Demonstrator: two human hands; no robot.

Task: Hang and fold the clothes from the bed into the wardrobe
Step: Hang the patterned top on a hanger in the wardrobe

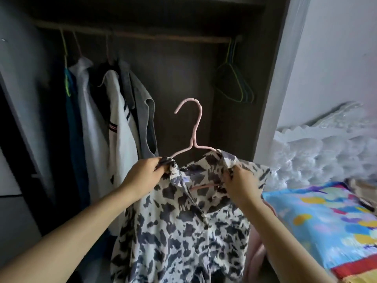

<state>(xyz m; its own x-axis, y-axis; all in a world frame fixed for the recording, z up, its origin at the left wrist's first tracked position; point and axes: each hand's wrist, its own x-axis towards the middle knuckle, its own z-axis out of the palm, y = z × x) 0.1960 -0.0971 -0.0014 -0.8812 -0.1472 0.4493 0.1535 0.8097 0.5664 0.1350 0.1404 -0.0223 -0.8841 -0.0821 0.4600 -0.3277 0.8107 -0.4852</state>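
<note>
Here the spotted shirt [183, 227] hangs on a pink hanger [191, 129], held up in front of the open wardrobe [183, 74], its length running straight down and its open collar facing the person. The hanger's hook stands upright, the curl opening to the left, well below the rail [142, 34]. The left hand [145, 173] pinches the shirt's left shoulder, fingers curled round the cloth; the right hand [239, 181] grips the right side of the collar in the same way. Inside the wardrobe, several garments [114, 119] hang on the rail at the left, among them a white one with dark stripes and a grey one. At the rail's right end hangs a bunch of bare hangers [238, 82]. To the right lies the bed [326, 217] with a bright patterned cover.
</note>
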